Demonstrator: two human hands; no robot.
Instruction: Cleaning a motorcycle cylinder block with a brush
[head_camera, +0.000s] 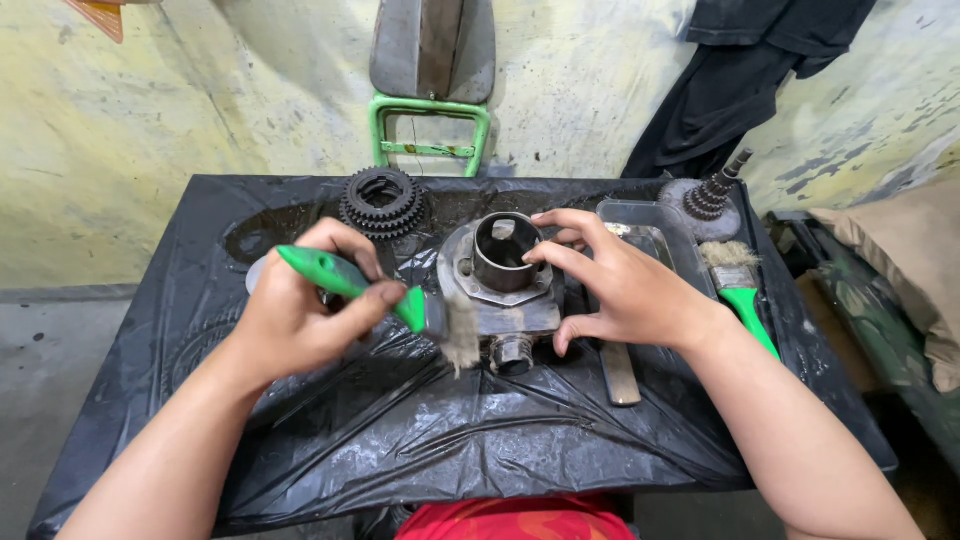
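A grey metal engine cylinder block (500, 285) with a round bore stands in the middle of a table covered in wet black plastic sheet (400, 440). My left hand (300, 310) grips a green-handled paintbrush (345, 278); its dirty bristles (460, 335) touch the block's front left side. My right hand (610, 285) rests on the block's right side, fingertips on the rim of the bore and thumb below near the front port.
A stack of dark gears (383, 200) lies at the back left. At the back right are a clear plastic tray (640, 215), a geared shaft (712, 192) and a second green-handled brush (742, 290). A flat metal bar (620, 372) lies beside the block.
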